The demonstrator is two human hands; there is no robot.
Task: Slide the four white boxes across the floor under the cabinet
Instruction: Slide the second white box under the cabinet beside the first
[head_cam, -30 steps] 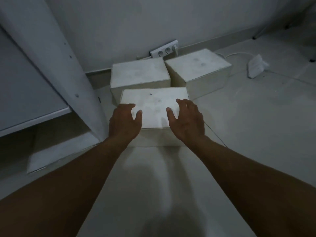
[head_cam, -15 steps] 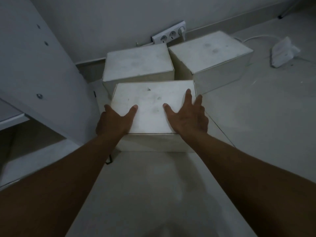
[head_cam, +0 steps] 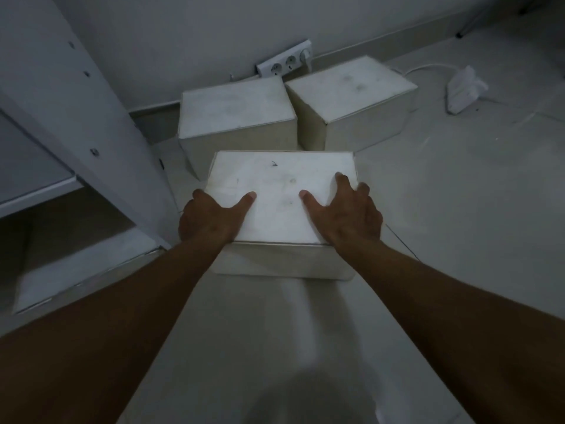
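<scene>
Head view: near box (head_cam: 284,191) on the floor (head_cam: 443,209), gripped at its sides by the left hand (head_cam: 211,218) and right hand (head_cam: 345,212), thumbs laid on top. Two boxes (head_cam: 235,108) set behind, by the wall; cabinet (head_cam: 79,96) at left.

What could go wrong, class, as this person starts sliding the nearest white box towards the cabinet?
1. The nearest box is held only at its sides by the left hand and right hand; a push there might tip it rather than slide it.
2. The cabinet's upright panel stands close on the left, so a corner could catch on it.
3. A thin cable lies on the floor beside the box and might snag.
</scene>
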